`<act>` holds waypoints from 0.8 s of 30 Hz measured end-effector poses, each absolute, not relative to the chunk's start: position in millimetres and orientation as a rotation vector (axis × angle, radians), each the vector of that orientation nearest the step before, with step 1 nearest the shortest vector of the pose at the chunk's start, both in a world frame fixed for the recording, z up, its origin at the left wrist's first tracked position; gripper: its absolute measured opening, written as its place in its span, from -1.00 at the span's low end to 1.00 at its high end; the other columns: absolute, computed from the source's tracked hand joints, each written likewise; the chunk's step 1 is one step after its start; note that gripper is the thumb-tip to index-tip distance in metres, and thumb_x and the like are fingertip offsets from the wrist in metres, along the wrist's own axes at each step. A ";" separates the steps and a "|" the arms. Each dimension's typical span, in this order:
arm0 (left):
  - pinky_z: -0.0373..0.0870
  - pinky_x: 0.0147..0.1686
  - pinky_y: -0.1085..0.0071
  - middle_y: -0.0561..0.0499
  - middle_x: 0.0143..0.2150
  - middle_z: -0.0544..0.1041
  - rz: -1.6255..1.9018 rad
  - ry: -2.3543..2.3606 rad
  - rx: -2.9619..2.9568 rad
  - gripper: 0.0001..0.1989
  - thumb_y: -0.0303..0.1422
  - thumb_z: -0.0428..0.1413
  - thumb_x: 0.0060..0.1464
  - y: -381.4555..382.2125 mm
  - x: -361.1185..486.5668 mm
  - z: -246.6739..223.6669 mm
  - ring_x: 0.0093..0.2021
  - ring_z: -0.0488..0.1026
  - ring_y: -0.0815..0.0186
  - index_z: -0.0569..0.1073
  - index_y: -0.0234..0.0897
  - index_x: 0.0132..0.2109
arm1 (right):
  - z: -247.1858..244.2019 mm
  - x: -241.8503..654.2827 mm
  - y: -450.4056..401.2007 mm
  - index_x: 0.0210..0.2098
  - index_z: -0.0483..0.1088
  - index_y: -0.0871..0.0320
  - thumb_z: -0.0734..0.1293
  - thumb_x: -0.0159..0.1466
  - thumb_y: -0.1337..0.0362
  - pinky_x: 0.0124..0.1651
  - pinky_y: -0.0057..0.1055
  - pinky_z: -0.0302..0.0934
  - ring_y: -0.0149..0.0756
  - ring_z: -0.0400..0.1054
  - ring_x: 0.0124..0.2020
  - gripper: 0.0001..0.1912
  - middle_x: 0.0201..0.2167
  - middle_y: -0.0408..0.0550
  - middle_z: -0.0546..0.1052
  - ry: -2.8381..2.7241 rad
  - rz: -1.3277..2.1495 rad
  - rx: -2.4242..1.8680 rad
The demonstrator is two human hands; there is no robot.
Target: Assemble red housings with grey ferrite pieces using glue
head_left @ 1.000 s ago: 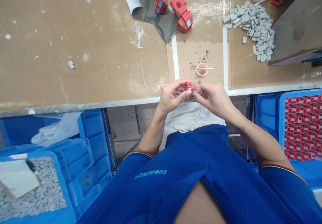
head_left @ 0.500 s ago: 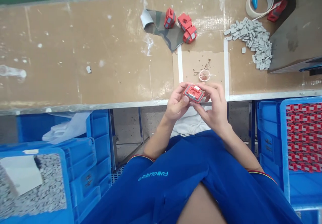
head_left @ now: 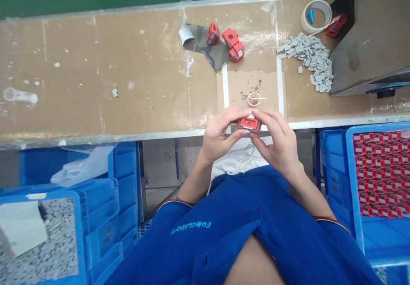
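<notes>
A small red plastic part [head_left: 250,124] with a grey rim and a recessed face is held between both hands at the bench's front edge. My left hand [head_left: 221,135] is closed on its left side, fingers along the top and thumb below. From the right, my right hand [head_left: 278,142] pinches the same part with fingertips above and thumb beneath. Just beyond the fingers stands a small round cup [head_left: 254,99] with a thin white stick in it. Dark crumbs lie behind the cup.
Red parts [head_left: 237,51] rest on and beside a camouflage cloth piece [head_left: 205,41]. A heap of grey tiles [head_left: 315,58], a tape roll [head_left: 304,20] and a metal box [head_left: 371,41] are at right. Blue crates [head_left: 352,191] flank me; one holds rows of red parts, another [head_left: 78,233] grey pieces.
The red part has turned to lie more level. My left fingers have moved over its top edge, and both hands grip it more symmetrically. The camera view has shifted slightly.
</notes>
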State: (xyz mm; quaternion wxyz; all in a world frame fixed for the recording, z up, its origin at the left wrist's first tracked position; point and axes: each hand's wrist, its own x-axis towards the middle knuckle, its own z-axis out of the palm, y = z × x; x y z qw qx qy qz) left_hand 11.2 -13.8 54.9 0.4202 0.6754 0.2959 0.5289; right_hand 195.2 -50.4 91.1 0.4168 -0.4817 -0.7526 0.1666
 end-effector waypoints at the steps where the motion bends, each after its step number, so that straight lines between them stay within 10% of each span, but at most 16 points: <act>1: 0.63 0.05 0.25 -0.12 0.11 0.69 1.315 0.752 1.724 -0.56 -0.21 0.33 0.26 -13.8 12.3 56.9 0.08 0.66 0.16 0.58 -0.06 0.25 | 94.5 196.4 -53.0 0.38 0.30 -0.05 0.36 0.46 0.31 0.13 -0.05 0.50 -0.02 0.54 0.12 -0.48 0.13 0.12 0.58 -1.898 0.421 -1.226; 6: 0.64 0.04 0.30 -0.10 0.06 0.72 1.062 0.754 1.975 -0.49 -0.13 0.33 0.25 -3.5 15.6 73.1 -0.05 0.69 0.20 0.55 -0.11 0.29 | 109.8 244.7 -75.0 0.25 0.41 0.05 0.38 0.45 0.24 0.08 -0.13 0.50 -0.06 0.56 0.04 -0.61 0.04 0.11 0.64 -1.929 0.489 -1.344; 13: 0.30 0.44 -0.23 -0.21 0.55 0.26 0.700 1.365 2.327 -0.41 -0.05 0.16 0.30 124.1 2.4 53.6 0.51 0.29 -0.18 0.42 -0.07 0.40 | 86.4 479.3 -96.2 0.00 0.57 0.14 0.47 0.26 0.16 0.11 -0.01 0.46 -0.02 0.56 -0.13 -0.66 -0.10 0.09 0.68 -1.278 0.039 -2.124; 24: 0.55 0.13 -0.01 -0.28 0.23 0.39 0.138 1.768 2.363 -0.68 -0.24 0.12 0.31 172.3 47.7 80.0 0.16 0.52 -0.10 0.45 -0.21 0.15 | 54.3 674.7 -1.9 -0.39 0.31 0.04 0.49 0.20 0.11 0.23 0.20 0.16 0.15 0.36 0.05 -0.72 -0.20 0.20 0.46 -0.690 -0.253 -2.183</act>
